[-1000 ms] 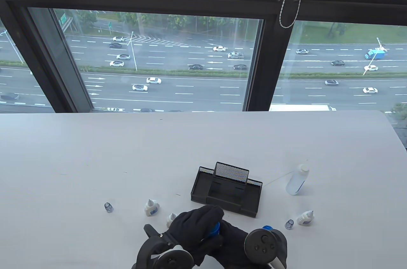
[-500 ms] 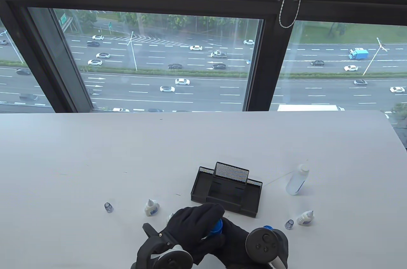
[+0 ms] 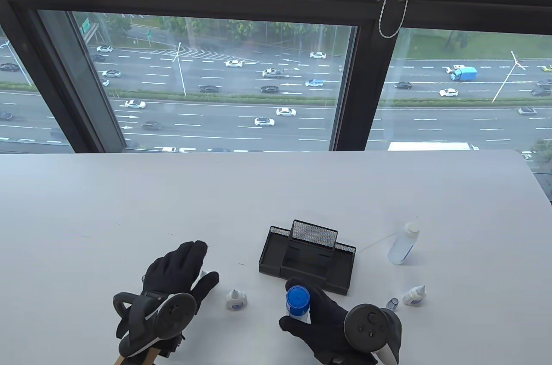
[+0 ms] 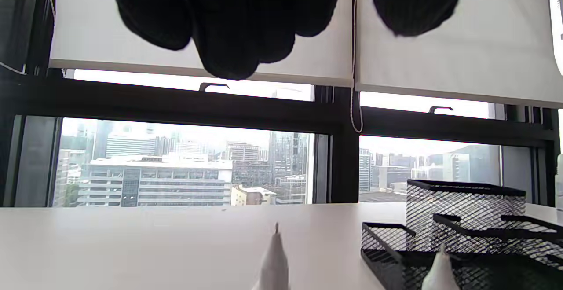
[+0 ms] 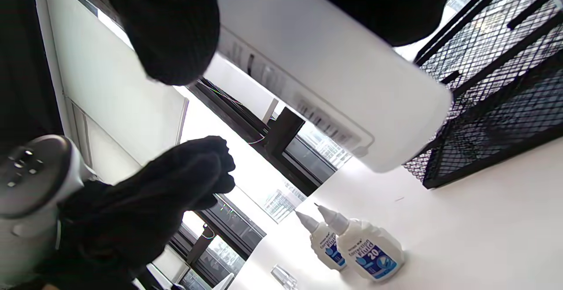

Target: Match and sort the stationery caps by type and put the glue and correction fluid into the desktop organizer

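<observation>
right hand (image 3: 330, 324) curled around blue-capped glue bottle (image 3: 298, 303), held upright just in front of mesh organizer (image 3: 307, 258). left hand (image 3: 179, 268) spread flat, holding nothing, above correction fluid bottle (image 3: 236, 299) on surface (image 3: 276, 192).

— What does the right hand (image 5: 281, 12) hold?
— Its fingers (image 5: 171, 30) grip a white bottle (image 5: 334, 92), beside the black mesh organizer (image 5: 497, 105).
— And on the table (image 5: 462, 237)?
— Two correction fluid bottles (image 5: 352, 246) stand side by side. The left hand (image 5: 145, 219) is at the view's left.
</observation>
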